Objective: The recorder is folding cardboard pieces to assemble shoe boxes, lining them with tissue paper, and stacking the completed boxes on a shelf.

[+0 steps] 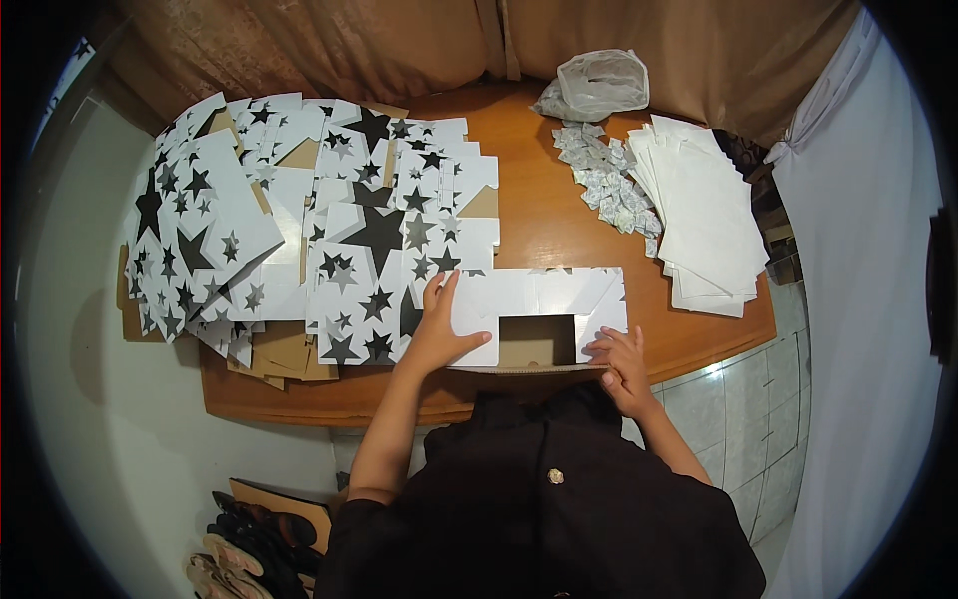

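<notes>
Both hands are down on the flat white box blank [539,299], which lies at centre frame along the near edge of the wooden table [544,225]. The left hand [436,329] is spread, palm pressing the blank's left panel, fingers pointing up toward the star-printed sheets. The right hand [621,361] sits at the blank's lower right corner, fingers curled onto the edge; whether it's pinching the flap or just resting on it, I cannot tell from here.

There's a rectangular cut-out in the blank's lower middle, with brown card showing through it.

To my eye this is a fold being set up. Done well, it looks like this: left palm stays flat and heavy so the sheet doesn't skate toward the star-printed cardboard pile [299,230], which fills the upper left and touches the blank's left end. The right fingers should lift along the scored line, evenly, not from 1 corner, or the panel will crease crooked.

Upper right of the frame: a fanned stack of plain white sheets [704,220], and just left of it a heap of small crumpled paper pieces [609,180] below a clear plastic bag [602,85]. Shoes [254,544] sit on the floor at lower left.
</notes>
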A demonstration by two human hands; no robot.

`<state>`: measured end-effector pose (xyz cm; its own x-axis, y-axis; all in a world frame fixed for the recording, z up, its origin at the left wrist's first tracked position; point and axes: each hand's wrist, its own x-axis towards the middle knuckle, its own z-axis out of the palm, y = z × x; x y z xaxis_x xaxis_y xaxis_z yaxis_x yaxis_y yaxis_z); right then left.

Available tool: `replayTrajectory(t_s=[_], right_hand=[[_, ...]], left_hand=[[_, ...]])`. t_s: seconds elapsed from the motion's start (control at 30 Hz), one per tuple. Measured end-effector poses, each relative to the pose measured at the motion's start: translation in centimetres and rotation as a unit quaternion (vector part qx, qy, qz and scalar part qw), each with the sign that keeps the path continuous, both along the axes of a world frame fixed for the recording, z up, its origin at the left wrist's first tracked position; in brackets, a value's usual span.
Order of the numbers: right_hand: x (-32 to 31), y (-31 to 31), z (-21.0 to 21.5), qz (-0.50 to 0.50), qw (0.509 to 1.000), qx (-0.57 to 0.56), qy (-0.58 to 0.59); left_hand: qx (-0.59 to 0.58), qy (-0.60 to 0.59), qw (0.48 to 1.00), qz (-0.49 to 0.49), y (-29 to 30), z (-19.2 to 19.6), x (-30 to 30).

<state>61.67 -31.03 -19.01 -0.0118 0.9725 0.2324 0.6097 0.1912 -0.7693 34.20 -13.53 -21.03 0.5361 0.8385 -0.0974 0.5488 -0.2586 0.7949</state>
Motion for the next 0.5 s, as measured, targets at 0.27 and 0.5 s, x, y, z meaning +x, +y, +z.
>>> replayTrajectory(t_s=[0.27,0.5], right_hand=[[0.7,-0.1,-2.0,-0.030,0.999,-0.024,-0.003],[-1.2,1.6,-3.4,-0.208,0.976,0.046,0.040]], left_hand=[[0.064,0.126,0.990,0.007,-0.3,0.5,1.1],[0.004,-0.166,0.983,0.081,0.0,-1.9,-1.2]])
